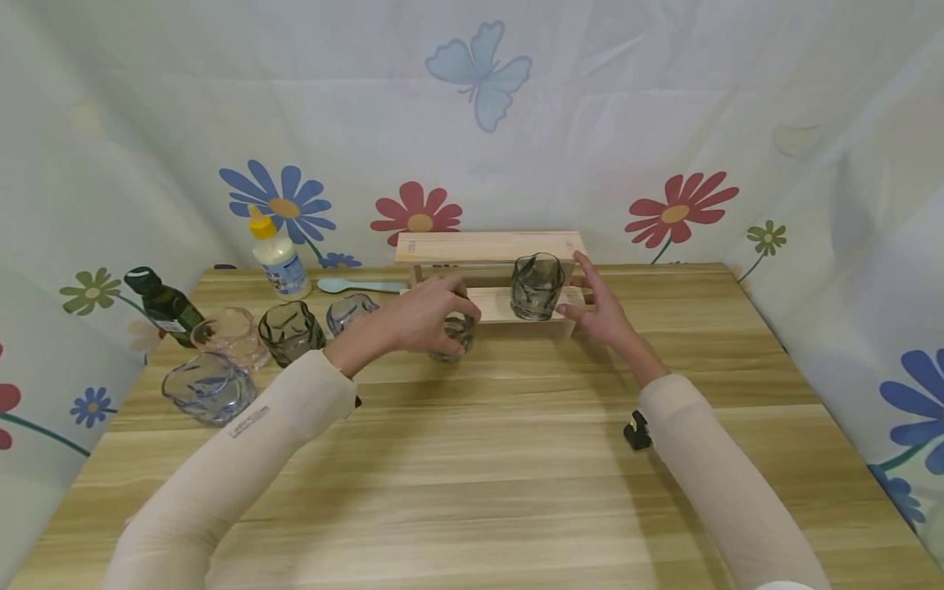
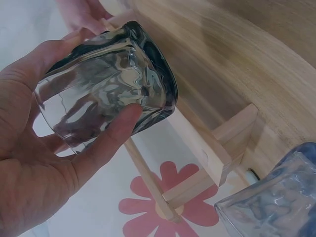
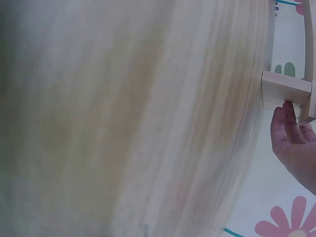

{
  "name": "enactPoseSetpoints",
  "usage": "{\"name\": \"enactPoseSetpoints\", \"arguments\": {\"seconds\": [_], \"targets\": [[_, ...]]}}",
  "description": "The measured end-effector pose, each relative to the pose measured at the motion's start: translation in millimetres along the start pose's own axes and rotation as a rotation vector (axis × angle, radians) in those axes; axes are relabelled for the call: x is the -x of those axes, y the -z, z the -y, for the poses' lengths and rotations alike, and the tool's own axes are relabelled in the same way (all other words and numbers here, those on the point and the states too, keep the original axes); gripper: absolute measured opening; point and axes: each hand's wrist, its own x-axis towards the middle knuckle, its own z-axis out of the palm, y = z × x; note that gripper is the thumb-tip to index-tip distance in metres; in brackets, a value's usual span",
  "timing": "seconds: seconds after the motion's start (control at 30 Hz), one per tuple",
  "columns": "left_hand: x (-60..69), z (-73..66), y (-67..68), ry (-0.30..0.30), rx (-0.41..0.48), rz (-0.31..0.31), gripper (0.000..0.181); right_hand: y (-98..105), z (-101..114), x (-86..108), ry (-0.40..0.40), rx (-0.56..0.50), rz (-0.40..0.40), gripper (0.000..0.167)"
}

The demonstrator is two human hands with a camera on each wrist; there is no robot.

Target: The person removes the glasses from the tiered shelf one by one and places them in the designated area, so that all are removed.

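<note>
My left hand (image 1: 431, 315) grips a smoky grey glass tumbler (image 1: 451, 340) just in front of the left part of a two-tier wooden shelf (image 1: 490, 246). In the left wrist view the thumb lies along one side of this tumbler (image 2: 108, 89), with fingers round the other. A second grey tumbler (image 1: 537, 287) stands on the shelf's lower board, towards its right end. My right hand (image 1: 608, 311) is at that end, its fingers extended against the wooden side panel (image 3: 284, 89). Its thumb lies by the lower board's front edge, close to the second tumbler.
Left on the wooden table (image 1: 472, 492) are a blue-tinted glass (image 1: 210, 389), a pink glass (image 1: 230, 338), another grey glass (image 1: 291, 332) and a smaller blue glass (image 1: 350, 313). Behind them are a green bottle (image 1: 165, 307), a yellow-capped bottle (image 1: 283, 262) and a light-blue spoon (image 1: 361, 286).
</note>
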Motion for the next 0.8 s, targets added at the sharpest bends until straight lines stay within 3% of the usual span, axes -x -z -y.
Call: {"name": "enactPoseSetpoints", "arguments": {"seconds": [0.17, 0.37, 0.8], "targets": [[13.7, -1.7, 0.4, 0.025, 0.006, 0.016, 0.048, 0, 0, -0.1, -0.005, -0.001, 0.000, 0.092], [30.2, 0.7, -4.2, 0.014, -0.016, -0.020, 0.046, 0, -1, -0.7, -0.012, 0.001, -0.001, 0.093], [56.7, 5.2, -13.1, 0.058, 0.004, -0.029, 0.046, 1, -2, 1.2, 0.047, -0.015, -0.002, 0.091]]}}
